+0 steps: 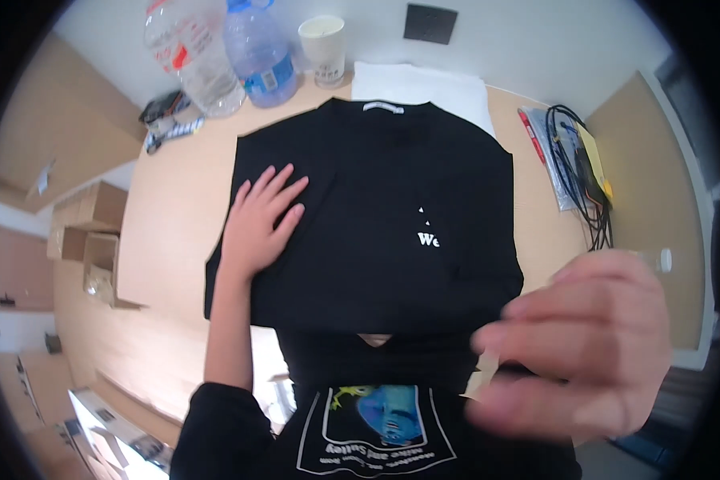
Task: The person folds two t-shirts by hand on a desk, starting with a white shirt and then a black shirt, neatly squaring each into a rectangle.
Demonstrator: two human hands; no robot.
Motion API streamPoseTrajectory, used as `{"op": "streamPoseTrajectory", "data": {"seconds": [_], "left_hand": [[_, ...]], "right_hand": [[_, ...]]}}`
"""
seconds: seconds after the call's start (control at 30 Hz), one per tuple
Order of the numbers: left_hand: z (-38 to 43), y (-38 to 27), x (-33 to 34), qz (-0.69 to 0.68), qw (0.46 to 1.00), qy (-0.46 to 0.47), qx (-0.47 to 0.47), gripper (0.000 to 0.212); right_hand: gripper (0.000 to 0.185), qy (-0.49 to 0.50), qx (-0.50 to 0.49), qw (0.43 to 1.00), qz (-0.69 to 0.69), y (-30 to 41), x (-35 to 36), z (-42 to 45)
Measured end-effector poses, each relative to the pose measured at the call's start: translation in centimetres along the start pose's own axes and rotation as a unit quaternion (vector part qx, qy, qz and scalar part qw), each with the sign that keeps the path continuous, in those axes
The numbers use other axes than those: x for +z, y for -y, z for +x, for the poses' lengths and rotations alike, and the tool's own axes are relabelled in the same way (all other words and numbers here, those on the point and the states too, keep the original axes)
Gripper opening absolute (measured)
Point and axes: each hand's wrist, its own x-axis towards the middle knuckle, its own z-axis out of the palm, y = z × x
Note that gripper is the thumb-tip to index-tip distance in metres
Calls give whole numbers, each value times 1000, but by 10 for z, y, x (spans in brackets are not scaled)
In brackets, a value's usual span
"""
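Note:
A black T-shirt (pixel 360 216) lies spread on the light wooden table (pixel 168 198), collar at the far side and lower edge near my body. Its sleeves do not show at the sides. Small white lettering marks the right part of its front, and a white tag sits at the neck. My left hand (pixel 264 222) rests palm down on the left part of the cloth, fingers spread. Close to the camera, my right hand (pixel 576 348) is raised at the lower right, blurred, with fingers curled and the thumb apart. I see nothing held in it.
A clear plastic bottle (pixel 198 66), a blue-tinted bottle (pixel 261 60) and a paper cup (pixel 324 51) stand at the back left. Behind the collar lies a white sheet (pixel 420 81). Black cables (pixel 576 162) and a red pen (pixel 531 136) lie right. Cardboard boxes (pixel 96 210) are left.

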Motion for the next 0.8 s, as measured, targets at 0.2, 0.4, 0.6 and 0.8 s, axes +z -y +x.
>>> {"op": "streamPoseTrajectory", "data": {"seconds": [0.2, 0.4, 0.6, 0.8], "left_hand": [[2, -13, -1, -47, 998, -27, 16, 42], [-31, -18, -20, -139, 975, -146, 89, 21], [-196, -6, 41, -236, 872, -428, 0, 40], [-272, 26, 120, -364, 829, -142, -399, 28]], "right_hand": [[26, 189, 77, 950, 237, 8, 30, -86], [27, 327, 504, 729, 327, 9, 145, -242], [42, -4, 711, 691, 129, 8, 218, -346], [59, -17, 660, 718, 220, -25, 254, -365]]}}
